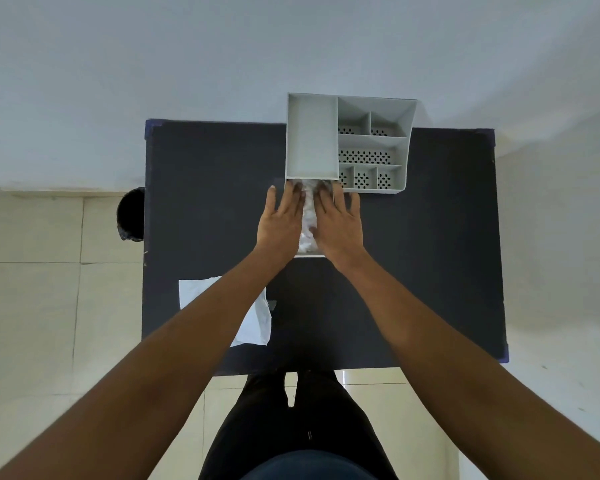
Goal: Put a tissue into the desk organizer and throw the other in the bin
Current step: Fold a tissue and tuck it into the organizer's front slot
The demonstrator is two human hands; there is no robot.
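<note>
fingers point(293, 199) of both hands are spread flat and pressed down on a white tissue point(308, 220), which lies on the dark table point(205, 202) just in front of the long left compartment of the grey organizer point(312, 140). it seems the tissue is being flattened or folded, so it should be kept narrow and slid forward with the left hand point(280, 220) and right hand point(338, 221) together. a second tissue point(201, 292) waits under the left forearm, and the bin point(130, 214) stands beside the table's left edge.
</note>
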